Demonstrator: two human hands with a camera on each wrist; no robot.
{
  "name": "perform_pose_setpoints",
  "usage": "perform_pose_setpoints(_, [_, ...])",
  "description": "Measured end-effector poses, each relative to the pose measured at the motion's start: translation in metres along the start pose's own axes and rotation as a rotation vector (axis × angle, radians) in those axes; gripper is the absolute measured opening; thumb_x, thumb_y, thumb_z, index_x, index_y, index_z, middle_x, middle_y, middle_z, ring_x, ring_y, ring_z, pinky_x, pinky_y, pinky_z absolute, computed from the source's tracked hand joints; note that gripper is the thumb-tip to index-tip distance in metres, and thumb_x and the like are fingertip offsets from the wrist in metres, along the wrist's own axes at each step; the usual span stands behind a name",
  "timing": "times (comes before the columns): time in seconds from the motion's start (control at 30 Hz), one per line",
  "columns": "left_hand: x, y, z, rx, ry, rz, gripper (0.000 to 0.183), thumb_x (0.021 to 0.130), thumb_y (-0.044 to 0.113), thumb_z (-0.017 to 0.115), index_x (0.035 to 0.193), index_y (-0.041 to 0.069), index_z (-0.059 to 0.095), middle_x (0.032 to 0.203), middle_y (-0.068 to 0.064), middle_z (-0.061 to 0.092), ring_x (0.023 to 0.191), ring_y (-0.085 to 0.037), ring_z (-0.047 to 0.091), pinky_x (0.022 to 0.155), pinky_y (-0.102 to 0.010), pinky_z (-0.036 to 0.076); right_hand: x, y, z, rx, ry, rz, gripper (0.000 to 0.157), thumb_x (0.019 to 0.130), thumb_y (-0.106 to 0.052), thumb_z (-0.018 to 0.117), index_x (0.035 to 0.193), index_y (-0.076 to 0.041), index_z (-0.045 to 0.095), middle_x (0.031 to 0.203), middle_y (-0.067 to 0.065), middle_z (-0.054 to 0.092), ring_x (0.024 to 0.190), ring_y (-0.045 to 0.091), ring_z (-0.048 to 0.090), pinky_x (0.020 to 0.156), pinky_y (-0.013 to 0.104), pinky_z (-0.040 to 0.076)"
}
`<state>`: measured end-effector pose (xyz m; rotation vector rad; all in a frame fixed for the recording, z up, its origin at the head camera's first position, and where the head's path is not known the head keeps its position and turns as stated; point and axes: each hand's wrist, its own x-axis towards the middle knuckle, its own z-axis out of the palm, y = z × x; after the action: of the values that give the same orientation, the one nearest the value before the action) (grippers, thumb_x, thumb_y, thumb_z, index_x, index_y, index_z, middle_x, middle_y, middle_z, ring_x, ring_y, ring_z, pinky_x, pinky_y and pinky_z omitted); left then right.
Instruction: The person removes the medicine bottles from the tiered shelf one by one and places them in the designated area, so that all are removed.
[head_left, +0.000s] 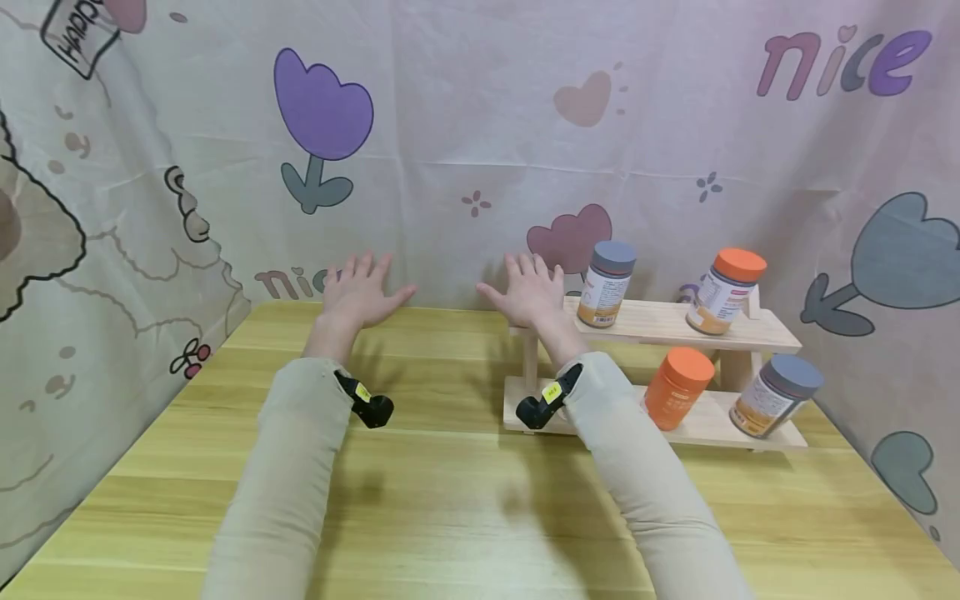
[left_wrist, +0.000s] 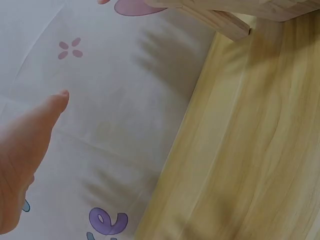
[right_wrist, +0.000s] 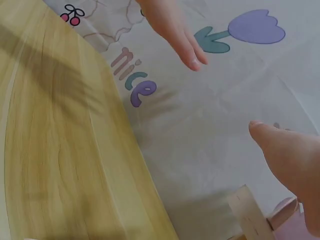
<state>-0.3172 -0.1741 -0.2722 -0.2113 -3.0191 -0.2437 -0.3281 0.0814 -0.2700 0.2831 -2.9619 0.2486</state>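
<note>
Both hands reach forward over the far part of the table, fingers spread and nothing held. My left hand (head_left: pixel 357 293) has its thumb pointing inward, in front of the printed cloth. My right hand (head_left: pixel 531 293) is just left of a two-tier wooden rack (head_left: pixel 645 321); its forearm overlaps the rack's left end in the head view. On the top shelf stand a grey-capped bottle (head_left: pixel 603 285), nearest that hand, and an orange-capped bottle (head_left: pixel 724 292). The lower shelf holds an all-orange bottle (head_left: pixel 678 390) and a tilted grey-capped bottle (head_left: pixel 777 397).
A wood-grain table (head_left: pixel 435 500) spreads beneath the arms. Behind it hangs a pale cloth (head_left: pixel 450 100) printed with flowers and letters, which also runs down the left and right sides. Small black cameras (head_left: pixel 371 408) are strapped to both sleeved wrists.
</note>
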Motion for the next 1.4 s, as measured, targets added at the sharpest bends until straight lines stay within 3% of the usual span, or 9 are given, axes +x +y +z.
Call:
perform_pose_setpoints(0.37, [-0.010, 0.001, -0.008, -0.050, 0.016, 0.066, 0.091, 0.086, 0.067, 0.038, 0.149, 0.007, 0.012, 0.152, -0.023, 0.007, 0.138, -0.041, 0.003, 0.108, -0.059, -0.007, -0.023, 0.007, -0.024, 0.112, 0.011, -0.086, 0.081, 0.087, -0.068, 0.034, 0.148, -0.015, 0.022, 0.151, 0.007, 0.024, 0.139, 0.027, 0.014, 0.111, 0.054, 0.009])
perform_pose_setpoints(0.53, [-0.023, 0.000, -0.011, -0.147, 0.072, 0.108, 0.091, 0.086, 0.061, 0.047, 0.147, 0.000, 0.016, 0.151, -0.022, 0.016, 0.138, -0.038, 0.011, 0.109, -0.059, -0.001, -0.039, 0.017, -0.031, 0.225, 0.043, -0.149, 0.080, 0.088, -0.062, 0.042, 0.147, -0.012, 0.025, 0.150, 0.008, 0.028, 0.138, 0.026, 0.019, 0.111, 0.048, 0.015])
perform_pose_setpoints(0.7, [-0.039, 0.006, -0.004, -0.351, 0.064, 0.118, 0.097, 0.085, 0.059, 0.053, 0.147, -0.001, 0.009, 0.151, -0.022, 0.014, 0.137, -0.037, 0.015, 0.111, -0.052, 0.012, -0.067, 0.031, -0.037, 0.475, 0.080, -0.214, 0.074, 0.088, -0.049, 0.054, 0.145, -0.009, 0.030, 0.147, 0.009, 0.032, 0.136, 0.025, 0.025, 0.109, 0.045, 0.024])
perform_pose_setpoints(0.83, [-0.053, 0.017, 0.005, -0.469, 0.037, 0.123, 0.097, 0.084, 0.053, 0.059, 0.147, -0.002, 0.010, 0.151, -0.020, 0.014, 0.137, -0.037, 0.017, 0.111, -0.049, 0.017, -0.089, 0.045, -0.040, 0.646, 0.100, -0.221, 0.068, 0.089, -0.038, 0.060, 0.144, -0.008, 0.033, 0.144, 0.010, 0.038, 0.133, 0.023, 0.031, 0.108, 0.043, 0.027])
perform_pose_setpoints(1.1, [-0.075, 0.050, 0.025, -0.612, 0.002, 0.165, 0.093, 0.082, 0.049, 0.064, 0.147, 0.002, 0.018, 0.149, -0.016, 0.026, 0.135, -0.034, 0.025, 0.110, -0.048, 0.021, -0.130, 0.081, -0.050, 0.844, 0.074, -0.176, 0.063, 0.091, -0.022, 0.060, 0.144, -0.005, 0.030, 0.142, 0.014, 0.040, 0.129, 0.033, 0.036, 0.105, 0.047, 0.032])
perform_pose_setpoints(1.27, [-0.083, 0.072, 0.035, -0.687, -0.048, 0.211, 0.093, 0.081, 0.044, 0.068, 0.148, 0.004, 0.018, 0.149, -0.014, 0.028, 0.135, -0.032, 0.026, 0.109, -0.048, 0.023, -0.156, 0.107, -0.060, 0.879, 0.133, -0.188, 0.061, 0.091, -0.012, 0.059, 0.143, 0.000, 0.030, 0.140, 0.019, 0.041, 0.129, 0.030, 0.038, 0.104, 0.025, 0.034])
perform_pose_setpoints(1.4, [-0.088, 0.086, 0.040, -0.724, -0.062, 0.253, 0.090, 0.081, 0.044, 0.068, 0.148, 0.007, 0.021, 0.148, -0.009, 0.030, 0.135, -0.029, 0.028, 0.109, -0.047, 0.023, -0.176, 0.135, -0.066, 0.901, 0.206, -0.186, 0.060, 0.090, -0.004, 0.058, 0.144, -0.002, 0.030, 0.138, 0.010, 0.047, 0.123, 0.012, 0.045, 0.094, 0.010, 0.037])
